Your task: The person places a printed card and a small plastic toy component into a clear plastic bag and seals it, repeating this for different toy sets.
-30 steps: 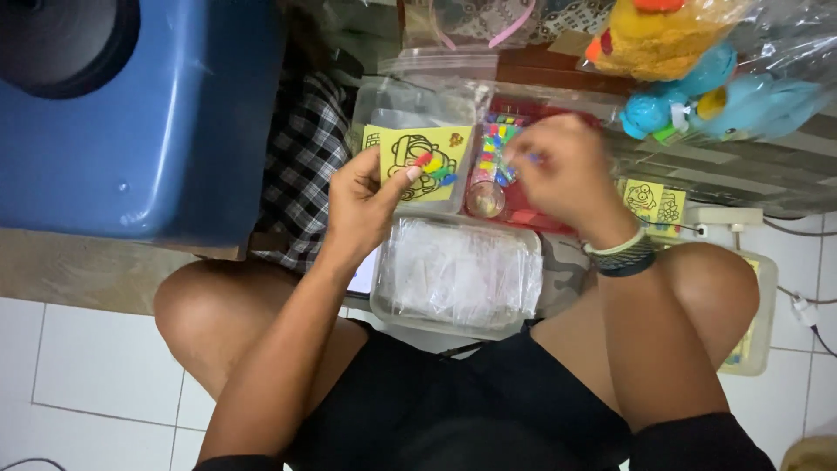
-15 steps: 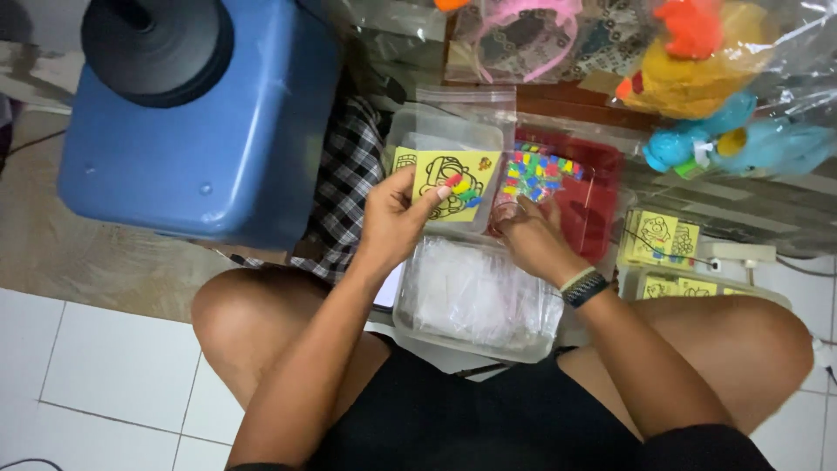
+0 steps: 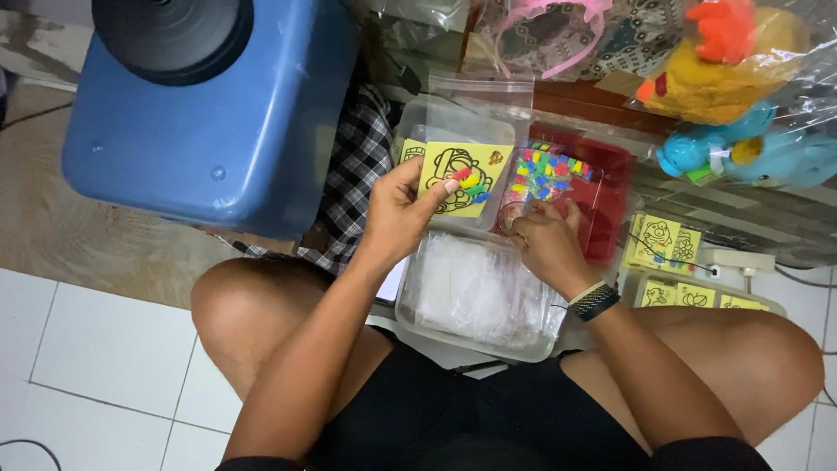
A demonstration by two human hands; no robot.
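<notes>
At centre frame our left hand (image 3: 397,214) still pinches the yellow square card with a black line drawing (image 3: 460,179), grip closed on its lower edge beside small coloured pieces. Our right hand (image 3: 545,240) has dropped from the card to the red tray of coloured bits (image 3: 606,187), fingers curled; we cannot tell what they hold.

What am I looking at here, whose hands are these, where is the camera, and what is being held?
The camera sits on a person's head and looks down at their lap, so both hands are their own. The left hand holds a yellow card with a line drawing and some small coloured pieces pinched against it. The right hand reaches into a red tray of small coloured pieces; what its fingers grip is hidden. A clear plastic box of small bags rests on the lap. A blue container stands to the left, wrapped plush toys top right.
</notes>
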